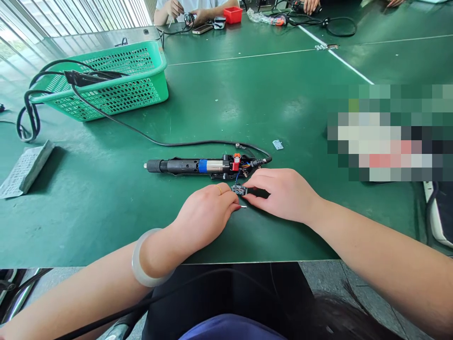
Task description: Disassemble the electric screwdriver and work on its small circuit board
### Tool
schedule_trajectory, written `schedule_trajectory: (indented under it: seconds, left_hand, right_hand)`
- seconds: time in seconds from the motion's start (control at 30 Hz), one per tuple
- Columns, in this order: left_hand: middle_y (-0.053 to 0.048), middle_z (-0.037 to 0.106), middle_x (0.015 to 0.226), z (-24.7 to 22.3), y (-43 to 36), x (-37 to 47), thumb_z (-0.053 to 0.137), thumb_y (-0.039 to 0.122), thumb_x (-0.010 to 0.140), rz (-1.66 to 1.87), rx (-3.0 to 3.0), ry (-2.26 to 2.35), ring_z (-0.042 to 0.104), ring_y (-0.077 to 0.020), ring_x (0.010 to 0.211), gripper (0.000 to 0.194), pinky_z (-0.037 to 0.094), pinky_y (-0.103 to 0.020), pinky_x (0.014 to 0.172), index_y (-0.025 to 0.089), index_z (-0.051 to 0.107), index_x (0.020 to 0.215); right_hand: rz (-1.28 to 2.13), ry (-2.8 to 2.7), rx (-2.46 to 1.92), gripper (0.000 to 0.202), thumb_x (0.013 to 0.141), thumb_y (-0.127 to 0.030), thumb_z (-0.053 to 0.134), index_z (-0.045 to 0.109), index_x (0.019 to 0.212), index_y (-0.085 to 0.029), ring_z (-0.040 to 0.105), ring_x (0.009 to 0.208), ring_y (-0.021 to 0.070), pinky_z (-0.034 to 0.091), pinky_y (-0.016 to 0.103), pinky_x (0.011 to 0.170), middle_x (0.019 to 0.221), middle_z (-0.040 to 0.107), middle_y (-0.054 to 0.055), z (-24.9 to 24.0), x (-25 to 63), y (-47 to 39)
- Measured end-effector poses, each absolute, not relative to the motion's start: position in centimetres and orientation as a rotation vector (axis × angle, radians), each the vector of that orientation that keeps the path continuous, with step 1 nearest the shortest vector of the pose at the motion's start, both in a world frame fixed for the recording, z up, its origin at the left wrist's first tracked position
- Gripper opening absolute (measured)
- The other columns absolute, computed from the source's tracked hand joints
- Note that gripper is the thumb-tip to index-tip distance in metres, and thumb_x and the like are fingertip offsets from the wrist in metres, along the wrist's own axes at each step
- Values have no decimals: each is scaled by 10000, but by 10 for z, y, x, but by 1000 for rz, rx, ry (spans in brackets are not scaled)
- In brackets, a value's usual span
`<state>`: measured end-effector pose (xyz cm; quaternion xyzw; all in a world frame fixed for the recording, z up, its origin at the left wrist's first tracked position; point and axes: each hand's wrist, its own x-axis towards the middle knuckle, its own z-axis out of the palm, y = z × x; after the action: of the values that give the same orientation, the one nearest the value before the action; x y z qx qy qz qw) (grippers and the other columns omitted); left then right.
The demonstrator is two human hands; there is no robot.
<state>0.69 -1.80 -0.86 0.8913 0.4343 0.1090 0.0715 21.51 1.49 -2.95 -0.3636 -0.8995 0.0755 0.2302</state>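
Note:
A small circuit board is held between the fingertips of both hands, just in front of an opened black cylindrical tool. My left hand is closed at the board's left side, and a thin pale piece sticks out by its fingertips. My right hand pinches the board's right edge between thumb and finger. Thin wires run from the board to the tool, which has a blue band, a metal section and a red part. A black cable leaves the tool's right end.
The green basket at the upper left holds cable loops. A wrapped block lies at the far left. A small label sits behind the tool. Across the table are a person's hands, a red box and cables. Part of the right side is pixelated.

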Motion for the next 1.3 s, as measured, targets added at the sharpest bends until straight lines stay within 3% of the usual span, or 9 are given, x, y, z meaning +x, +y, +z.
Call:
schedule_trajectory:
  seconds: [0.7, 1.0, 1.3]
  left_hand:
    - [48, 712, 863, -13, -13, -1, 621, 245, 879, 443, 2515, 1343, 670, -150, 811, 131, 496, -272, 718, 265, 750, 886]
    - [27, 687, 864, -10, -17, 5, 564, 237, 919, 326, 2658, 1362, 645, -133, 702, 163, 467, -251, 624, 227, 715, 861]
    - [0, 672, 869, -9, -20, 3, 464, 312, 983, 573, 2836, 1546, 611, -121, 695, 253, 419, -247, 597, 232, 692, 910]
  right_hand:
    - [158, -2452, -1014, 146, 858, -282, 618, 701, 863, -162, 658, 711, 145, 450, 264, 603, 810, 707, 19, -29, 215, 13]
    - [164, -2475, -1005, 158, 875, -285, 590, 695, 879, -168, 652, 720, 150, 438, 271, 604, 824, 710, 28, -29, 216, 13]
    - [128, -2482, -1027, 146, 864, -297, 597, 663, 816, -176, 614, 658, 133, 410, 267, 582, 764, 688, 15, -26, 214, 11]
